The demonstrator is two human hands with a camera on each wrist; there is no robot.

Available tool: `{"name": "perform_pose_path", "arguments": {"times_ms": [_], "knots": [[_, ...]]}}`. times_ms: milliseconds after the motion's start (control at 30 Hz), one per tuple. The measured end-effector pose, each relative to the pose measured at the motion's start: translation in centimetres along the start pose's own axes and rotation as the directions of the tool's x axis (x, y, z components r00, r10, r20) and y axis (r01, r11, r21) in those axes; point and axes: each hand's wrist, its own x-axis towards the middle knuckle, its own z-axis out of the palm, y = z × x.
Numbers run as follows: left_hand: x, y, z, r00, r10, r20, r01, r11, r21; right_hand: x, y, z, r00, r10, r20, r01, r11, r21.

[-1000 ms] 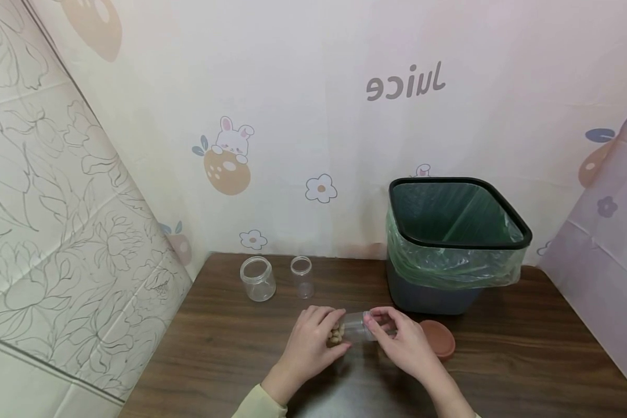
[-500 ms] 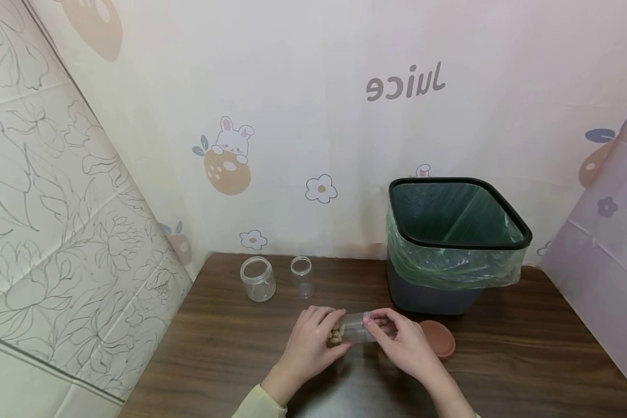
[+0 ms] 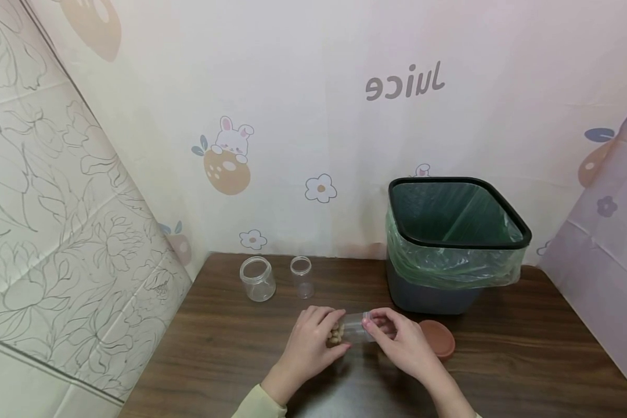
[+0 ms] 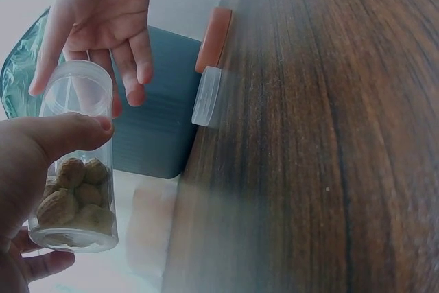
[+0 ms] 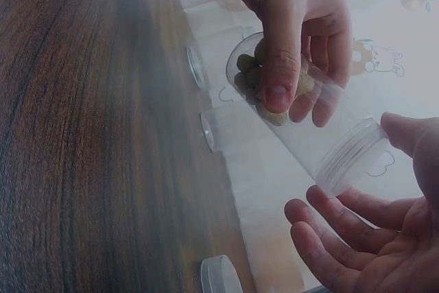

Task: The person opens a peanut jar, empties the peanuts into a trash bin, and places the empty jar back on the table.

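Observation:
A clear plastic jar [image 4: 77,135] lies tilted between my hands, its closed end holding several brown, lumpy, nut-like pieces [image 4: 82,197]. My left hand [image 3: 310,339] grips that end, thumb across the side. At the ribbed mouth, my right hand [image 3: 399,339] has its thumb on one side of the rim and its fingertips at the other, holding it lightly. A reddish-brown round lid [image 3: 439,339] rests on the table just beyond the right hand. Beside it in the left wrist view lies a clear lid [image 4: 207,97].
Two clear jars without lids, a wide jar [image 3: 258,281] and a narrow jar [image 3: 302,278], stand at the back of the wooden table [image 3: 230,348]. To the right rear is a dark bin [image 3: 433,296] lined with a green bag [image 3: 457,267]. Patterned cloth walls enclose the table.

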Motion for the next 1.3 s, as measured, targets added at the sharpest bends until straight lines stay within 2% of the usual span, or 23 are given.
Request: {"name": "perform_pose_path", "arguments": {"times_ms": [333, 567, 900, 1300], "knots": [[-0.1, 0.0, 0.1, 1.000, -0.002, 0.004, 0.002, 1.000, 0.004, 0.0, 0.0, -0.2, 1.000, -0.014, 0.012, 0.014, 1.000, 0.006], [-0.1, -0.1, 0.0, 1.000, -0.017, 0.016, 0.017, 1.000, 0.005, 0.0, 0.3, -0.3, 0.995, -0.096, 0.029, 0.094, 0.994, 0.057], [-0.1, -0.1, -0.1, 0.999, -0.024, 0.022, 0.024, 1.000, 0.006, -0.3, 0.7, -0.8, 0.966, -0.253, 0.061, 0.244, 0.962, 0.120], [-0.1, 0.2, -0.1, 0.999, -0.029, 0.031, 0.029, 1.000, -0.003, -0.3, 0.7, -1.3, 0.940, -0.330, 0.082, 0.316, 0.938, 0.143]]}}
